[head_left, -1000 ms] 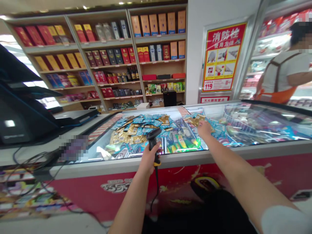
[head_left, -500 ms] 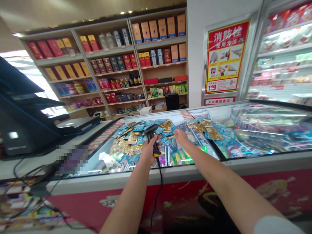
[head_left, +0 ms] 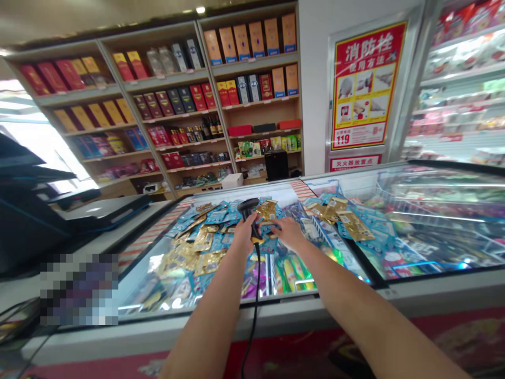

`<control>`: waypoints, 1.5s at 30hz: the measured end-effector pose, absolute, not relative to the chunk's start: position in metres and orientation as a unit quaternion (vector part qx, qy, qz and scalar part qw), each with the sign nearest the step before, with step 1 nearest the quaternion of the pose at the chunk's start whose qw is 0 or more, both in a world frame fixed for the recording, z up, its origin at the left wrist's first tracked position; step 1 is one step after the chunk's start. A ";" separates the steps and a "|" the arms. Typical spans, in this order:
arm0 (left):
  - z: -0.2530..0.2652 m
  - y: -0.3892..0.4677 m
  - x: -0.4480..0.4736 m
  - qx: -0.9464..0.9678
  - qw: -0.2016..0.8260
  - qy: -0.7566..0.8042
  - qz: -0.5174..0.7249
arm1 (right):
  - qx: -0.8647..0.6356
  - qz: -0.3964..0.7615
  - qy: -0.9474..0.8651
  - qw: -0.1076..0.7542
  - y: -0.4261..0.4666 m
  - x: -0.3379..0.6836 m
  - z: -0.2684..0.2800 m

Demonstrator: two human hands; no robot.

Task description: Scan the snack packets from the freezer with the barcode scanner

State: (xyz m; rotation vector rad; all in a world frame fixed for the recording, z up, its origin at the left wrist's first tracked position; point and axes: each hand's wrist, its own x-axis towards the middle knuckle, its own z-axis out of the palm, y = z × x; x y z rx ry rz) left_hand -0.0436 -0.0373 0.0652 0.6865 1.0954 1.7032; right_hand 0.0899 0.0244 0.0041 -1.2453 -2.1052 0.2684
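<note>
My left hand (head_left: 245, 231) is wrapped round the handle of a black barcode scanner (head_left: 248, 204) with a yellow trim at its base. The scanner stands upright over the pile, its head at the top, and a black cord (head_left: 256, 279) hangs from it. To its right, my right hand (head_left: 290, 232) reaches over the packets with its fingers apart, at the lower edge of a gold packet (head_left: 268, 209); whether it touches that packet I cannot tell. Many gold and blue packets (head_left: 205, 237) lie heaped on the glass lid round both hands.
A second heap of gold and blue packets (head_left: 355, 225) lies right of the black lid frame (head_left: 365, 263). The chest freezer (head_left: 189, 326) runs across the front. Dark counter equipment (head_left: 27, 210) stands at the left. Shelves of boxed goods (head_left: 173, 100) line the back.
My right hand has moved left towards the scanner, and its fingers have spread over the packets. The left hand keeps hold of the scanner. The view has shifted closer to the freezer.
</note>
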 end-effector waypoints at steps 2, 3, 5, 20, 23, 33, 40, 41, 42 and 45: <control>0.060 -0.027 -0.043 0.293 0.487 0.446 0.691 | -0.469 0.110 -0.808 0.339 0.027 0.091 0.002; 0.056 -0.024 -0.042 0.301 0.491 0.446 0.685 | -0.466 0.118 -0.804 0.351 0.029 0.092 0.000; 0.047 -0.021 -0.040 0.320 0.503 0.452 0.664 | -0.462 0.145 -0.782 0.392 0.034 0.094 -0.001; 0.033 -0.027 -0.035 0.412 0.494 0.433 0.632 | -0.561 0.248 -0.554 0.563 0.055 0.110 -0.002; 0.032 -0.026 -0.038 0.412 0.504 0.434 0.623 | -0.578 0.180 -0.624 0.494 0.060 0.109 0.003; 0.034 -0.025 -0.037 0.401 0.514 0.445 0.614 | -0.536 0.227 -0.653 0.484 0.078 0.129 -0.002; 0.034 -0.022 -0.033 0.404 0.491 0.463 0.617 | -0.556 0.248 -0.611 0.507 0.089 0.129 -0.010; 0.036 -0.019 -0.031 0.388 0.483 0.480 0.621 | -0.551 0.257 -0.608 0.511 0.090 0.129 -0.011; 0.037 -0.016 -0.028 0.368 0.476 0.496 0.626 | -0.549 0.265 -0.604 0.514 0.092 0.128 -0.011; 0.041 -0.007 -0.019 0.326 0.472 0.516 0.636 | -0.559 0.273 -0.590 0.515 0.096 0.131 -0.013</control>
